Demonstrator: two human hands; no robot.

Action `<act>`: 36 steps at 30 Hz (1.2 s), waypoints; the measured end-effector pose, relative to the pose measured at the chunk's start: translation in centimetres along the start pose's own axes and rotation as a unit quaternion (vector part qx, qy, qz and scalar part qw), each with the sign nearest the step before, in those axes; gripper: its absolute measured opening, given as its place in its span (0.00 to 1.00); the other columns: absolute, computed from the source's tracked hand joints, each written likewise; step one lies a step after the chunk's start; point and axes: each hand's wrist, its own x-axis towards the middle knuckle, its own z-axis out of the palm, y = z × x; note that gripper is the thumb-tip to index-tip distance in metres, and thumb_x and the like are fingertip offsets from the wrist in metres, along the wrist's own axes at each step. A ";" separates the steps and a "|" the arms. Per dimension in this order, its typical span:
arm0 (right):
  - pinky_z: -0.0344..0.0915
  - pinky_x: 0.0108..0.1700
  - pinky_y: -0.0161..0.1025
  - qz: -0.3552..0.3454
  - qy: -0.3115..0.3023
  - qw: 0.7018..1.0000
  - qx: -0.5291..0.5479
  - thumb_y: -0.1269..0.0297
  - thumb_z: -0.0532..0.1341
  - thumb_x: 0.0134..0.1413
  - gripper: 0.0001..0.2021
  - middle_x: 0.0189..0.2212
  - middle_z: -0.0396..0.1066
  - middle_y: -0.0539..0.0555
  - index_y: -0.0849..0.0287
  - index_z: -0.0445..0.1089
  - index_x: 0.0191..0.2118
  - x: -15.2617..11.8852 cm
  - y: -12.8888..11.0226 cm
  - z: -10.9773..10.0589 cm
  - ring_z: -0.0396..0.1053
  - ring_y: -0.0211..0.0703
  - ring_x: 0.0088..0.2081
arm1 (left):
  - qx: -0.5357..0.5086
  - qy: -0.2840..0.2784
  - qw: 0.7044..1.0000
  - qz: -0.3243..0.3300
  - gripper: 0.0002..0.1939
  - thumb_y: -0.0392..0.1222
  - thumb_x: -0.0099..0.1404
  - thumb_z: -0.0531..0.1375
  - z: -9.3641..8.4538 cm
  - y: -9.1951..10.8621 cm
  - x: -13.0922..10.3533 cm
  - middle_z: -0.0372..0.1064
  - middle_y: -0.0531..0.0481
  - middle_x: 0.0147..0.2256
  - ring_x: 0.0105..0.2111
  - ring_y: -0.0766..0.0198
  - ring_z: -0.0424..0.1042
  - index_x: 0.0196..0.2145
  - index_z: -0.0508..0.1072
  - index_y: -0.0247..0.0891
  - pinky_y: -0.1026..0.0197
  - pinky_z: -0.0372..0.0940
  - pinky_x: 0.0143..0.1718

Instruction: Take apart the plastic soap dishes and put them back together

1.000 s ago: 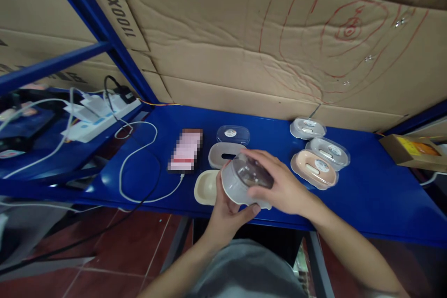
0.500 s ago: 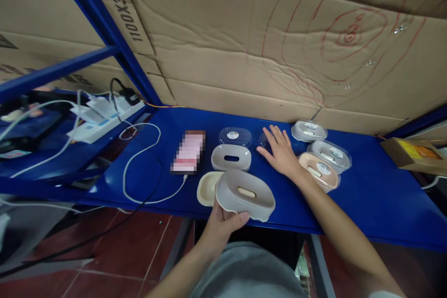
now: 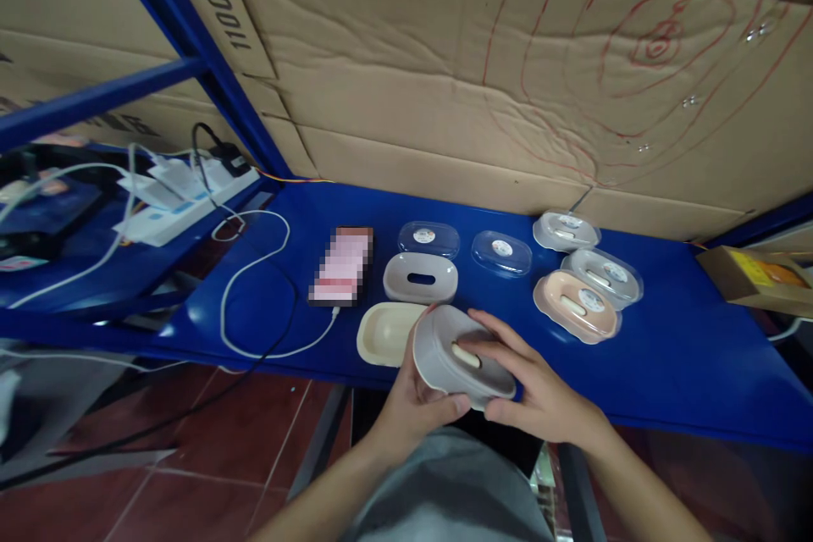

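Note:
A grey oval soap dish with a cream raised piece in its middle slot is held tilted above the table's front edge. My left hand is closed around its left and lower side, thumb along the front. Gripping its right end is my right hand, with fingers over the top by the slot and the thumb below. Behind my left hand lies a cream oval tray, partly hidden by the held dish. Beyond it sits a grey slotted tray. Two transparent lids with round stickers lie farther back.
Several lidded soap dishes, a peach one among them, stand at the right. On the left are a phone, its white cable and a power strip. Cardboard walls the back; a small box is far right.
My right hand has left the transparent lid at the back and come forward onto the grey soap dish. The dish, in my left hand, has shifted slightly right and turned.

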 end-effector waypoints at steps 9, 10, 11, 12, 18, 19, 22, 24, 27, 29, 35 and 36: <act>0.61 0.71 0.58 -0.008 0.038 0.999 -0.031 0.48 0.56 0.74 0.25 0.78 0.48 0.56 0.44 0.64 0.71 -1.7 0.6 -0.6 0.55 0.61 0.75 | -0.019 -0.045 0.999 0.000 0.63 0.45 0.54 0.79 0.8 -1.8 1.0 0.61 0.36 0.71 0.68 0.40 0.65 0.77 0.47 0.52 0.44 0.65 0.65; 0.61 0.71 0.58 -0.015 0.046 0.998 -0.028 0.48 0.55 0.75 0.25 0.78 0.49 0.56 0.45 0.65 0.71 -1.9 0.7 -0.7 0.56 0.61 0.74 | -0.017 -0.046 0.999 0.000 0.63 0.46 0.54 0.79 0.8 -2.0 0.9 0.61 0.35 0.71 0.68 0.39 0.65 0.77 0.46 0.52 0.43 0.65 0.65; 0.62 0.71 0.57 -0.020 0.058 0.998 -0.025 0.47 0.54 0.75 0.25 0.77 0.50 0.56 0.45 0.66 0.71 -2.1 0.8 -0.8 0.57 0.60 0.74 | -0.013 -0.048 0.999 0.003 0.63 0.46 0.55 0.79 0.9 -2.1 0.8 0.60 0.35 0.71 0.68 0.38 0.65 0.77 0.46 0.52 0.43 0.65 0.65; 0.62 0.71 0.56 -0.022 0.074 0.997 -0.025 0.47 0.53 0.75 0.25 0.77 0.51 0.56 0.45 0.66 0.70 -2.2 0.9 -1.0 0.57 0.60 0.74 | -0.007 -0.049 0.999 0.009 0.62 0.47 0.56 0.78 0.9 -2.2 0.6 0.60 0.35 0.71 0.68 0.39 0.64 0.77 0.45 0.52 0.42 0.64 0.65; 0.59 0.72 0.60 0.060 0.174 0.973 -0.136 0.48 0.62 0.69 0.28 0.74 0.56 0.59 0.45 0.62 0.70 -0.7 3.2 -3.6 0.56 0.60 0.74 | 0.138 -0.064 0.988 0.032 0.57 0.42 0.57 0.76 1.2 -3.0 -0.9 0.55 0.38 0.71 0.67 0.44 0.64 0.73 0.47 0.52 0.43 0.59 0.69; 0.59 0.72 0.60 0.067 0.160 0.972 -0.156 0.49 0.63 0.69 0.29 0.74 0.55 0.60 0.46 0.62 0.70 -0.2 3.7 -4.0 0.56 0.60 0.74 | 0.171 -0.057 0.983 0.031 0.56 0.41 0.57 0.75 1.1 -3.3 -1.0 0.56 0.38 0.70 0.67 0.44 0.64 0.73 0.48 0.51 0.42 0.57 0.70; 0.61 0.71 0.62 0.052 0.111 0.973 -0.197 0.50 0.64 0.68 0.29 0.73 0.57 0.62 0.48 0.61 0.69 1.5 5.6 -4.4 0.57 0.59 0.74 | 0.200 -0.028 0.979 0.009 0.57 0.41 0.59 0.73 0.8 -4.1 -1.0 0.58 0.39 0.69 0.68 0.45 0.63 0.75 0.44 0.50 0.40 0.53 0.72; 0.60 0.71 0.64 0.043 0.090 0.971 -0.219 0.52 0.64 0.68 0.28 0.72 0.58 0.63 0.50 0.62 0.68 2.3 6.5 -4.5 0.56 0.60 0.74 | 0.166 -0.012 0.986 -0.013 0.58 0.44 0.60 0.73 0.6 -4.4 -0.7 0.58 0.38 0.70 0.69 0.44 0.62 0.75 0.43 0.50 0.39 0.55 0.71; 0.51 0.74 0.68 0.043 0.078 0.966 -0.242 0.54 0.62 0.70 0.25 0.74 0.57 0.62 0.50 0.63 0.68 2.7 6.5 -4.6 0.51 0.60 0.76 | 0.128 -0.007 0.990 -0.054 0.47 0.49 0.60 0.74 0.6 -4.0 -0.5 0.69 0.37 0.64 0.63 0.42 0.70 0.71 0.59 0.46 0.36 0.63 0.66; 0.47 0.75 0.70 0.033 0.084 0.967 -0.238 0.53 0.61 0.72 0.26 0.75 0.54 0.61 0.49 0.60 0.71 2.2 5.3 -4.5 0.47 0.60 0.77 | 0.107 -0.008 0.989 -0.098 0.35 0.52 0.61 0.74 0.8 -3.2 -0.5 0.75 0.37 0.58 0.58 0.42 0.76 0.63 0.71 0.42 0.35 0.68 0.62; 0.53 0.75 0.65 -0.022 -0.031 0.982 -0.185 0.49 0.66 0.67 0.36 0.76 0.53 0.57 0.43 0.55 0.75 -0.9 1.1 -1.9 0.50 0.59 0.76 | 0.044 -0.002 0.984 -0.174 0.24 0.57 0.65 0.71 1.4 -1.5 -0.7 0.81 0.37 0.52 0.51 0.46 0.82 0.52 0.81 0.38 0.41 0.72 0.60; 0.53 0.74 0.65 -0.019 -0.035 0.980 -0.193 0.52 0.65 0.69 0.32 0.76 0.54 0.56 0.42 0.58 0.74 -1.3 0.9 -1.4 0.51 0.58 0.76 | 0.049 -0.001 0.981 -0.186 0.26 0.58 0.65 0.71 1.2 -1.4 -0.8 0.81 0.36 0.52 0.50 0.45 0.82 0.52 0.81 0.38 0.41 0.73 0.58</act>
